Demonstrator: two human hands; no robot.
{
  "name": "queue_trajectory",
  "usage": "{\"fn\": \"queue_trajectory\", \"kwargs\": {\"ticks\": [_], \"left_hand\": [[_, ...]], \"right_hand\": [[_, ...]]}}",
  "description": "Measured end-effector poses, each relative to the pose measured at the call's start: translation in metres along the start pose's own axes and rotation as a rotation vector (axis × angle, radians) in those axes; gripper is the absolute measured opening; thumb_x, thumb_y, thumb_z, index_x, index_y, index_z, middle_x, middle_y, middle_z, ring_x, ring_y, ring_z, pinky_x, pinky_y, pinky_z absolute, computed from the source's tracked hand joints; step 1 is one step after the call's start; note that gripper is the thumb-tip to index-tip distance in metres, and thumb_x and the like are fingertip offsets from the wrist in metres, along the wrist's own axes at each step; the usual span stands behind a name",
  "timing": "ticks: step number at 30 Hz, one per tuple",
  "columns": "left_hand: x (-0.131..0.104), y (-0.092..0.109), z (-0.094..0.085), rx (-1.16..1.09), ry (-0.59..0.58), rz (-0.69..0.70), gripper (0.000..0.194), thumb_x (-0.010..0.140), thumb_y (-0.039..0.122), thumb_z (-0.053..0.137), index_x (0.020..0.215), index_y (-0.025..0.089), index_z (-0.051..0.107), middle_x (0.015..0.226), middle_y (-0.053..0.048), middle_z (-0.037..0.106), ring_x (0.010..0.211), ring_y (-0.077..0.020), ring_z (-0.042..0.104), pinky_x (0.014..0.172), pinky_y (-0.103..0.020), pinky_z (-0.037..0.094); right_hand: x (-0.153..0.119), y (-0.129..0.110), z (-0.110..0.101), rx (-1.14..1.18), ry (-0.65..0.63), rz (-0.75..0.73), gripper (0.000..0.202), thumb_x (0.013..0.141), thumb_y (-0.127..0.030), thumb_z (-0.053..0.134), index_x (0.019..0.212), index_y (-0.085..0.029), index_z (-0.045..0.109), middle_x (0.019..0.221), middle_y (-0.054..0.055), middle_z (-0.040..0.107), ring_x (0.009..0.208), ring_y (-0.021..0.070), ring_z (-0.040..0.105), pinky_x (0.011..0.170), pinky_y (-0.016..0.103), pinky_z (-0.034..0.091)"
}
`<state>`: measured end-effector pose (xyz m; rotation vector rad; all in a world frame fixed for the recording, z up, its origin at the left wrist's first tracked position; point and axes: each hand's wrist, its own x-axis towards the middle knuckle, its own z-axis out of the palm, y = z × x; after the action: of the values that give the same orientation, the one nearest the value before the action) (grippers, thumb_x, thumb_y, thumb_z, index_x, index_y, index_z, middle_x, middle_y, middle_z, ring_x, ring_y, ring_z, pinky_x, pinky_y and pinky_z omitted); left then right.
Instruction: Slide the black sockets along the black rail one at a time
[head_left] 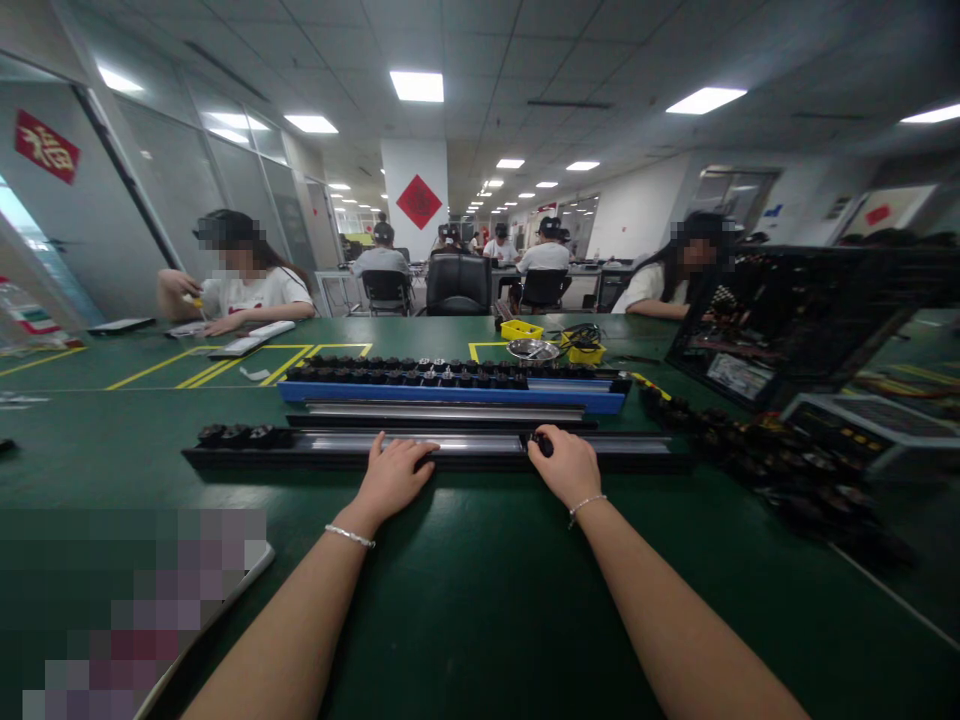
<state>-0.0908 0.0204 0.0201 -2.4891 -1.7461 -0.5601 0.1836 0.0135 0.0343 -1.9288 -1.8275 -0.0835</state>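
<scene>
A long black rail (480,460) with a shiny metal channel lies crosswise on the green bench. My left hand (396,478) rests on its near edge, fingers stretched and holding nothing. Farther right along this rail, my right hand (571,468) is closed round a small black part (543,444) at the channel; the fingers partly hide it. Several similar black parts (236,435) sit in the rail's left end. Just behind lies a second dark rail (450,411), and beyond it a blue rail (450,397) carries rows of black parts.
At right, a heap of black parts (787,465) spreads beside a metal box (877,430) and an open black computer case (810,320). A metal dish (533,349) and yellow trays (521,330) stand behind the rails. Co-workers sit across the bench, one at left (255,290).
</scene>
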Motion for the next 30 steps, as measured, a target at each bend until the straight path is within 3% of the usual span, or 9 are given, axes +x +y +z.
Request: {"fn": "queue_trajectory", "kwargs": {"ticks": [30], "left_hand": [[0.0003, -0.0005, 0.0010, -0.005, -0.001, -0.001, 0.031, 0.085, 0.035, 0.045, 0.113, 0.032, 0.058, 0.104, 0.000, 0.068, 0.105, -0.0216, 0.056, 0.109, -0.055, 0.012]], "right_hand": [[0.0006, 0.0042, 0.0009, -0.017, 0.060, 0.047, 0.026, 0.080, -0.037, 0.047, 0.093, -0.022, 0.064, 0.090, 0.005, 0.068, 0.088, 0.0213, 0.058, 0.078, 0.033, 0.037]]}}
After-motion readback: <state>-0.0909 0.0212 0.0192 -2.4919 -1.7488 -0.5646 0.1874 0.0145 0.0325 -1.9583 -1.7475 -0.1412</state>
